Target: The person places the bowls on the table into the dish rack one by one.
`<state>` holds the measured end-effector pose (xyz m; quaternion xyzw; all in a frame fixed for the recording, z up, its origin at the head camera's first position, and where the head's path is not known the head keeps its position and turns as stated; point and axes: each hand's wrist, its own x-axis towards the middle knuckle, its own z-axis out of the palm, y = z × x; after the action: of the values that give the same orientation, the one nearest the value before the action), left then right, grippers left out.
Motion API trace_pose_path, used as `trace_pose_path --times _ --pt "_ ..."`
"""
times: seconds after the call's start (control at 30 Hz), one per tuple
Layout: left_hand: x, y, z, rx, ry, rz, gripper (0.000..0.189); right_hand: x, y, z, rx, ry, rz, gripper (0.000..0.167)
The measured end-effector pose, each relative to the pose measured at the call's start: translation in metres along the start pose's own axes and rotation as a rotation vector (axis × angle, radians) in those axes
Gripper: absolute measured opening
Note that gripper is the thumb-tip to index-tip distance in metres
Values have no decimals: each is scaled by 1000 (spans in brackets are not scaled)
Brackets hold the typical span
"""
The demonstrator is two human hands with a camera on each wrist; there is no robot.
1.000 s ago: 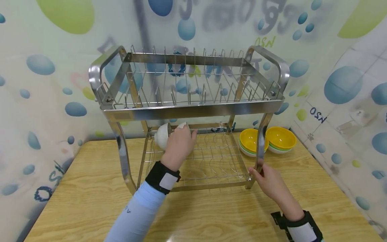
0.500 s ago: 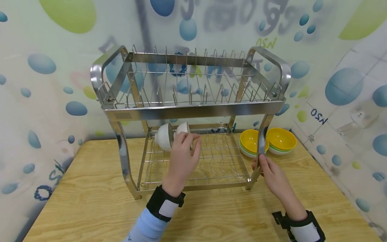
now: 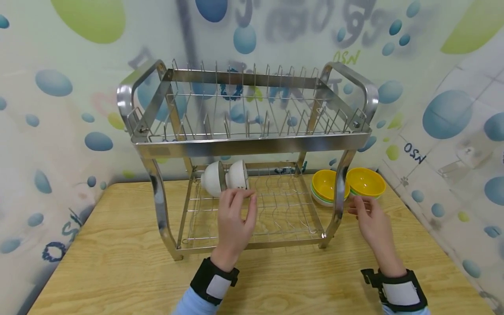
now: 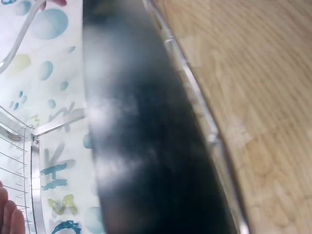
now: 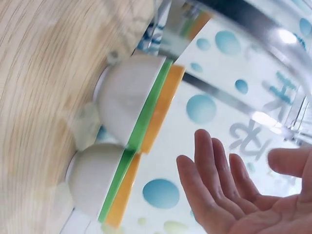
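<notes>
Two white bowls [image 3: 212, 179] stand on edge at the left of the dish rack's lower tier [image 3: 275, 241]. My left hand [image 3: 234, 225] hovers just in front of them, fingers loosely bent and holding nothing. In the left wrist view, a blurred dark metal bar [image 4: 141, 131] fills the middle, with a few fingertips at the lower left. Right of the rack sit two stacks of nested bowls, yellow inside with green and white below: a nearer-to-rack stack [image 3: 324, 184] and an outer stack [image 3: 366, 183]. My right hand [image 3: 374, 223] is beside the outer one, fingers spread, nothing held.
The two-tier steel dish rack [image 3: 252, 145] stands on a wooden table [image 3: 110, 227], its upper tier lined with wire dividers. Its right front leg [image 3: 339, 197] rises between my hands. A patterned wall [image 3: 78, 175] closes off the back and right.
My left hand let go of the second white bowl and drew back toward me, leaving it on the rack. My right hand released the rack's right leg and moved right toward the bowl stacks.
</notes>
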<state>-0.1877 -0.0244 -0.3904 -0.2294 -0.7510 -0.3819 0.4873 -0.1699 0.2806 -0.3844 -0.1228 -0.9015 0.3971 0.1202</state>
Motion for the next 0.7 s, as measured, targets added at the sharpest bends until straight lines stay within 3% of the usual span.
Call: trace_pose_path --times 0.2,0.37,0.7 --pt "-10 -5 -1 21 -7 -14 15 9 14 -6 -61 92 28 45" --pt "-16 -9 -5 42 -34 -36 14 20 29 -5 -42 152 82 44" --pt "-26 -19 -14 71 -66 -76 12 29 43 -12 -83 183 110 42"
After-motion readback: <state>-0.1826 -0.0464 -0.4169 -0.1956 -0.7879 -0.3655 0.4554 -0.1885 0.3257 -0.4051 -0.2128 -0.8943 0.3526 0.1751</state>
